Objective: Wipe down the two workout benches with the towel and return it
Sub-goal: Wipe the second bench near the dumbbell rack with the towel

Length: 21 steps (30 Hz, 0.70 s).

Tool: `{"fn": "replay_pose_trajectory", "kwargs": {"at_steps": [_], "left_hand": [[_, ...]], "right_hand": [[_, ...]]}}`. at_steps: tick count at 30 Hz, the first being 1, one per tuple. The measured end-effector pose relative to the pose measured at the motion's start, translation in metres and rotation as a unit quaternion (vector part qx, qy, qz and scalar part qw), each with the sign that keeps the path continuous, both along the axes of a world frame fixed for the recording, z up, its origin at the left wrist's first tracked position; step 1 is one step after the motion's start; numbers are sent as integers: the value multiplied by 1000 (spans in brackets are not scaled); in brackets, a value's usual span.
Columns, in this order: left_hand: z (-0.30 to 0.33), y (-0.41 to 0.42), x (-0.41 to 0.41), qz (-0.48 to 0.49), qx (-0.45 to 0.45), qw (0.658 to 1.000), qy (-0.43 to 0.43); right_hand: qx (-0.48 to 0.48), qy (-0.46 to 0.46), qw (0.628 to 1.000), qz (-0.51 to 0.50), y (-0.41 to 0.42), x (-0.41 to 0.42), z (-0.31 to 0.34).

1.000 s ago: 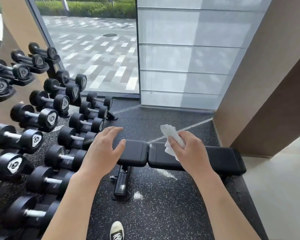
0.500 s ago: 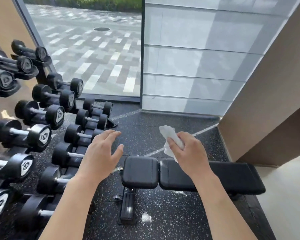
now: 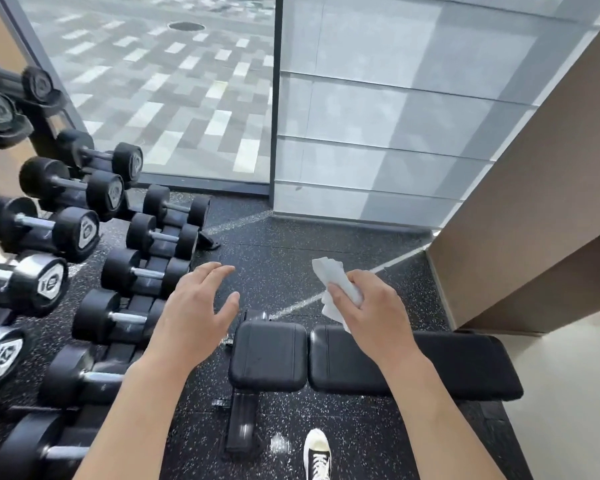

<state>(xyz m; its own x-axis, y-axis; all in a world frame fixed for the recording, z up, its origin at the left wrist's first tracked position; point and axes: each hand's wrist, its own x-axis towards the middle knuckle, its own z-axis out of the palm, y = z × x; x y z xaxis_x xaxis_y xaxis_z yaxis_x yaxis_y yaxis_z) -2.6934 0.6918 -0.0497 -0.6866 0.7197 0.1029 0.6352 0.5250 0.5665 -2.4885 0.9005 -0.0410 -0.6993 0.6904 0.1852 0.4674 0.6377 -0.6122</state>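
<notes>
A black padded workout bench [image 3: 465,368] lies crosswise on the floor in front of me, with a short square seat pad [image 3: 267,355] at its left end. My right hand [image 3: 378,317] hovers above the long pad, shut on a crumpled white towel [image 3: 333,282] that sticks out past my fingers. My left hand [image 3: 194,313] is open with spread fingers, held in the air just left of the seat pad, holding nothing. Only one bench is in view.
A rack of black dumbbells [image 3: 84,237] fills the left side. The floor is black speckled rubber [image 3: 343,244]. Glass panels stand ahead and a tan wall [image 3: 534,202] closes the right. My shoe [image 3: 317,452] is near the bench's foot [image 3: 241,424].
I have stepped closer, so the bench sits lower and larger in view. Both hands keep the same pose, the right still gripping the towel.
</notes>
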Motion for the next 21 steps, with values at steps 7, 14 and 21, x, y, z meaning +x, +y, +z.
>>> {"fn": "replay_pose_trajectory", "kwargs": {"at_steps": [7,14,21], "left_hand": [[-14,42,-22,50,-26,998,2],[-78,58,-51,94,-90,991,-5],[-178,67,-77,88,-127,987,-35]], "right_hand": [[-31,4,997,69,69,-53,-35],[-70,-10,989,129,114,-118,-121],[-108,-39,983,145,111,-142,-225]]}}
